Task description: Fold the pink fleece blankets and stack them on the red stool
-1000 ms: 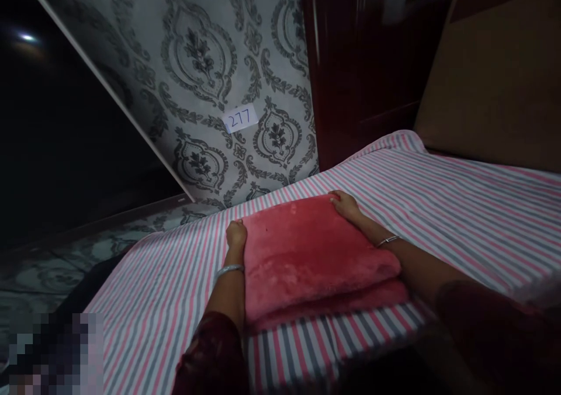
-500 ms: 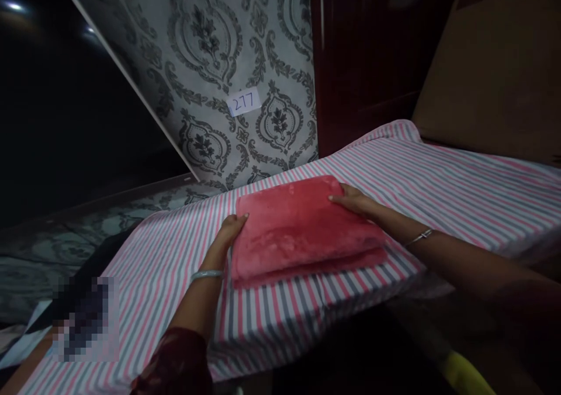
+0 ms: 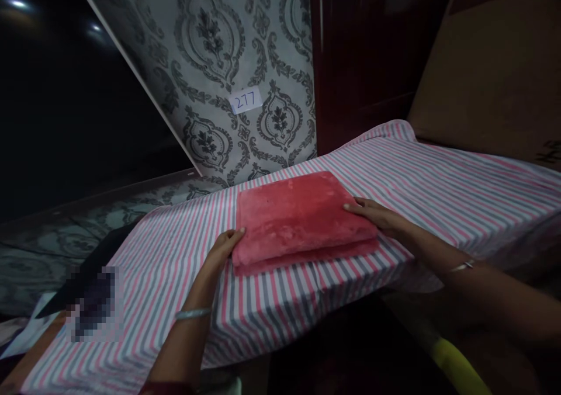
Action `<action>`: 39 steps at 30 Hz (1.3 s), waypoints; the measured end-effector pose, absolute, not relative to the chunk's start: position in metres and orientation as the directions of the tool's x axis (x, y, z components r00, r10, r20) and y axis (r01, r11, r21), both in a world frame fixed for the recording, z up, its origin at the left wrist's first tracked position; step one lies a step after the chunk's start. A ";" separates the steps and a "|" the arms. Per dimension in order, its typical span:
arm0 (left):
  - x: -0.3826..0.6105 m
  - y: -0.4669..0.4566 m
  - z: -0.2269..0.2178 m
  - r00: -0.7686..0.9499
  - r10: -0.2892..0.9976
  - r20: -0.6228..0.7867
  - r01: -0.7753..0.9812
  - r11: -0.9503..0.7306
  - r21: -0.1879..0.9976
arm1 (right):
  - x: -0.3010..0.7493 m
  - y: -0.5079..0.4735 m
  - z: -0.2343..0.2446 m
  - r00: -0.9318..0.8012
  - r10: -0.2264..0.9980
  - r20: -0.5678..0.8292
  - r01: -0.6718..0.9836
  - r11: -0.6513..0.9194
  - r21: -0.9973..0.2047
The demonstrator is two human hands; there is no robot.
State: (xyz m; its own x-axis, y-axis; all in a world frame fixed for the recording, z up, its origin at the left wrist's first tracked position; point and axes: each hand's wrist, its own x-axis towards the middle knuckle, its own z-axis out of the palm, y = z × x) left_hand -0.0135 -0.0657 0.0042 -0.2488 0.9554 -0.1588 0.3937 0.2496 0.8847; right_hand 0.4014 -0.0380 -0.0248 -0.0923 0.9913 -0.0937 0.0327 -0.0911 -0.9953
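A folded red plush cloth (image 3: 298,219) lies flat on the striped tablecloth, its folded layers showing along the near edge. At its left edge is my left hand (image 3: 225,246), thumb on top and the other fingers bent at the side, partly hidden. My right hand (image 3: 374,214) grips the right edge the same way, its thumb pointing inward over the top and its fingers along the side. A pale bangle (image 3: 193,313) circles my left wrist, and a thin bracelet (image 3: 462,265) my right.
A pink, grey and white striped tablecloth (image 3: 175,255) covers the table. A dark screen (image 3: 87,108) leans at the left, and a cardboard box (image 3: 491,79) stands at the right back. A paper marked 277 (image 3: 245,100) is on the patterned wall. Something yellow (image 3: 458,366) shows low at right.
Both hands have slid along the cloth's sides toward me, the right one also outward to the right. The cloth stays folded in nearly the same place. The view has shifted slightly.
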 end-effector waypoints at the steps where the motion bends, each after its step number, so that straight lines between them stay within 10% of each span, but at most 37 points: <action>1: -0.014 -0.078 0.000 -0.252 0.954 -0.164 0.325 0.243 0.914 | 0.404 -0.050 -0.025 -0.102 0.988 -0.116 0.019 -0.114 -0.993; 17: 0.004 -0.137 -0.026 -0.314 0.944 0.101 0.321 0.005 0.947 | 0.397 -0.088 -0.067 0.090 0.971 0.222 0.177 0.203 -0.963; 29: 0.015 -0.149 -0.021 -0.410 0.898 0.157 0.520 0.088 0.850 | 0.408 -0.126 -0.085 0.053 0.909 0.414 0.705 0.260 -0.660; 39: 0.005 -0.144 -0.027 -0.430 0.883 0.188 0.609 0.131 0.783 | 0.406 -0.116 -0.100 0.055 0.898 0.437 0.636 0.306 -0.709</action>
State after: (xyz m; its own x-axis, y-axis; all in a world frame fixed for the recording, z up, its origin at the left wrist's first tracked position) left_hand 0.0053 -0.1439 -0.0270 -0.4305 0.8829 0.1876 0.6088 0.1305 0.7825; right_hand 0.4057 -0.1160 -0.1005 0.0550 0.8979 0.4368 0.6356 0.3059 -0.7088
